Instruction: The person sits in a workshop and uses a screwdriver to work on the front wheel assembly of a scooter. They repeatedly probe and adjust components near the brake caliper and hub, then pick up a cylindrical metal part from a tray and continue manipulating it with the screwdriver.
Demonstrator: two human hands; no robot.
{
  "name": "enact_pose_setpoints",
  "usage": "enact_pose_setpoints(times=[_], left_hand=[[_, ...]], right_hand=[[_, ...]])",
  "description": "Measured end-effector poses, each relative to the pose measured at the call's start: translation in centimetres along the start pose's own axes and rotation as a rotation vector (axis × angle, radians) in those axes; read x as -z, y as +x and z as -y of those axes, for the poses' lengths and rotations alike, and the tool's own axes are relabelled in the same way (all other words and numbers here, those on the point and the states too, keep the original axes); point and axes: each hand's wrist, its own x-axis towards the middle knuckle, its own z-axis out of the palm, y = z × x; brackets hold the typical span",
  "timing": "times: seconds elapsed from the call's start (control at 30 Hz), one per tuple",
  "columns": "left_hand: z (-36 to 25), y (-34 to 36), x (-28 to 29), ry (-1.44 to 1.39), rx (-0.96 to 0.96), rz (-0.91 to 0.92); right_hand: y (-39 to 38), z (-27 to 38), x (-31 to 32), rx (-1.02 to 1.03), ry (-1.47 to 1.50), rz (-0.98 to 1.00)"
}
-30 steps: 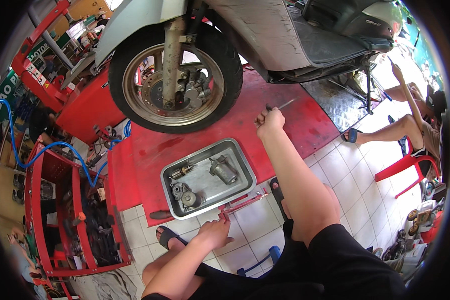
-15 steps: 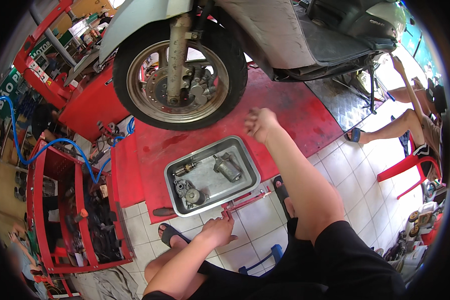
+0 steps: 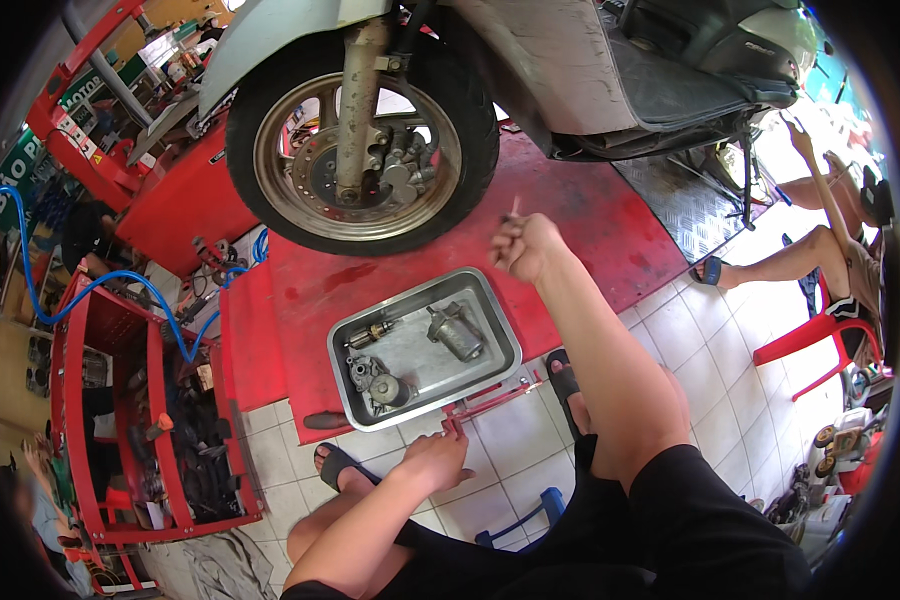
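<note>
Right hand [image 3: 526, 246] closed round slim, blurred, pale-shafted tool [image 3: 516, 207]; left hand [image 3: 436, 460] half-curled, grip unclear.

Slim, blurred tool [image 3: 516, 206] in right hand [image 3: 525, 246]

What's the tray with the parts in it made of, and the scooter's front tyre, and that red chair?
The tray looks like smooth metal: it's silvery with soft reflections, though which metal I can't tell. The front tyre seems to be rubber, black and dull around the wheel. The red chair is probably moulded plastic, judging by its even colour and rounded edges.
</note>
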Motion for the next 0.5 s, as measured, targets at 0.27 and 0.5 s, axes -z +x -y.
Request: enact_pose_setpoints(times=[0.27,0.5], left_hand=[[0.0,0.0,0.0,-0.006,0.009,0.005],[0.3,0.2,-0.4,0.000,-0.006,-0.003]], right_hand=[[-0.5,0.6,0.5,0.202,0.079,-0.188],[-0.4,1.8,1.0,0.106,0.014,0.010]])
